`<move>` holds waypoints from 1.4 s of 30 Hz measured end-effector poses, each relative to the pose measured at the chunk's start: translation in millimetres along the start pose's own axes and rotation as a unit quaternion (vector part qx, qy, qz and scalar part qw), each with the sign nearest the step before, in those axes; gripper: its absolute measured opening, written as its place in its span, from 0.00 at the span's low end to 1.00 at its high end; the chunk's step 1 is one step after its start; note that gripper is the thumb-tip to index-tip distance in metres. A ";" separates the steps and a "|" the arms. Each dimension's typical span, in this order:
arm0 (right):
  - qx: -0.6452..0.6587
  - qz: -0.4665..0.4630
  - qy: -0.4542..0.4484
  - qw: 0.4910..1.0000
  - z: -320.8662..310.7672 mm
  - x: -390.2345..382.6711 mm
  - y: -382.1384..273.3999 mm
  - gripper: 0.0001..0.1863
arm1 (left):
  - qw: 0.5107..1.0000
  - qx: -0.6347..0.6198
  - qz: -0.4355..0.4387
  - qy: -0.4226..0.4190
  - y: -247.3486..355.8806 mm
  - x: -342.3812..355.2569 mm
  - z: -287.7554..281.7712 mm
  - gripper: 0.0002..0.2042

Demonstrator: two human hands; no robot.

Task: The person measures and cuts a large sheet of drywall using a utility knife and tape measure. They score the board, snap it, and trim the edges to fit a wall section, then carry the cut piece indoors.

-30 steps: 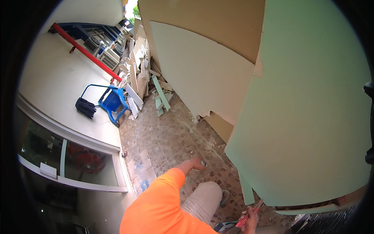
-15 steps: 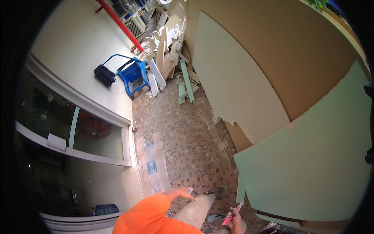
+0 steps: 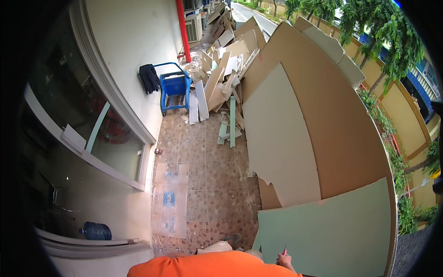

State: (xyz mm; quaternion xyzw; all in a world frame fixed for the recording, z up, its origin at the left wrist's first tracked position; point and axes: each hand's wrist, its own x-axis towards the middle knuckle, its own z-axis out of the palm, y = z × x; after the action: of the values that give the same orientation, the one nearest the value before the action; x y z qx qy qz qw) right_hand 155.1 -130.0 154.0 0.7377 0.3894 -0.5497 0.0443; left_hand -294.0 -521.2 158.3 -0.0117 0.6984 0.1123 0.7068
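Note:
My right hand (image 3: pixel 286 262) is closed around a red utility knife (image 3: pixel 284 252), its tip pointing up, low in the view. The hand is in front of the pale green drywall sheet (image 3: pixel 341 226), which leans at the right; I cannot tell whether they touch. Behind the green sheet, a grey-white board (image 3: pixel 281 138) with a broken lower edge rests against a large brown board (image 3: pixel 341 124). An orange sleeve and shirt (image 3: pixel 207 267) fill the lower edge. My left hand does not show.
A flattened cardboard box (image 3: pixel 170 221) lies on the stone-patterned floor (image 3: pixel 212 184). Farther off are a blue cart (image 3: pixel 175 87), drywall scraps (image 3: pixel 224 74) in a heap, and a red pipe (image 3: pixel 182 32). A glass door (image 3: pixel 115 134) lines the left; a blue water bottle (image 3: pixel 97 231) stands behind it.
The view has tilted up, bringing the trees and road into sight. My left hand, seen over my leg before, has dropped out of view. My right hand still holds the knife.

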 end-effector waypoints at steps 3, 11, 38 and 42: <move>-0.067 -0.048 -0.020 0.996 0.3 1.8 -47.9 0.11 | 0.998 -0.046 0.032 0.016 19.2 6.8 -1.8 0.25; -0.056 -0.131 -0.021 0.990 12.4 37.9 -165.8 0.12 | 0.994 -0.095 0.039 0.025 50.7 5.2 -22.3 0.25; -0.074 -0.144 0.018 0.987 84.3 198.4 -485.7 0.16 | 0.977 -0.010 0.131 0.169 379.4 22.0 -242.9 0.30; -0.098 -0.142 0.028 0.985 106.4 195.5 -543.2 0.15 | 0.973 0.035 0.133 0.185 378.2 36.3 -262.0 0.31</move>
State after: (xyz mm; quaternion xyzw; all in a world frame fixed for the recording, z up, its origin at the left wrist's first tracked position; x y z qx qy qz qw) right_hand -248.1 296.6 144.0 0.6818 0.5437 -0.4887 0.0270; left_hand -618.2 -192.9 169.1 0.0855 0.8159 0.1760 0.5441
